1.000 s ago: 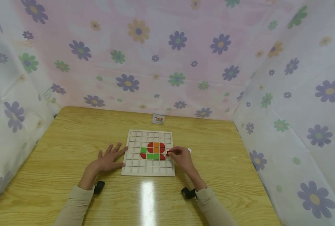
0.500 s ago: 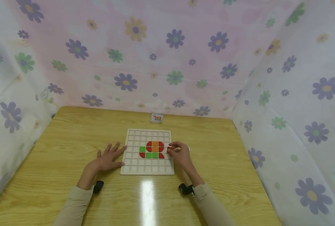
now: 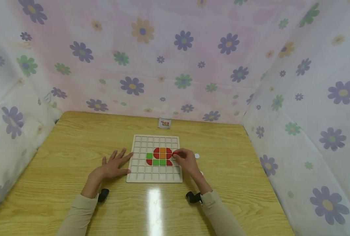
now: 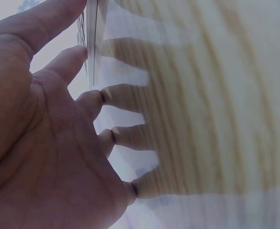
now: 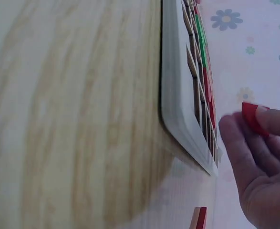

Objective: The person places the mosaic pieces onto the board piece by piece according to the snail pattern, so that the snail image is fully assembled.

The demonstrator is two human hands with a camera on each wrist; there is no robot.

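A pale wooden grid board (image 3: 136,176) lies on the table, with red, orange and green tiles (image 3: 162,150) set in cells at its middle and right. My right hand (image 3: 190,162) pinches a small red tile (image 5: 254,117) with a curved edge between thumb and fingers, above the board's right side. In the right wrist view the tile is raised off the board's surface. My left hand (image 3: 111,167) rests with spread, straight fingers at the board's left edge, its thumb and index fingertip right at the rim.
A small picture card (image 3: 164,123) lies behind the board. A pale round piece (image 3: 196,156) sits right of my right hand, and another pale piece (image 3: 201,173) shows partly behind the wrist. Floral curtains (image 3: 163,65) stand behind the table and at both sides.
My right hand has shifted slightly up along the board's right side and a little left, turning the red tile. More of the pale round piece shows. The left hand stays at the left edge.
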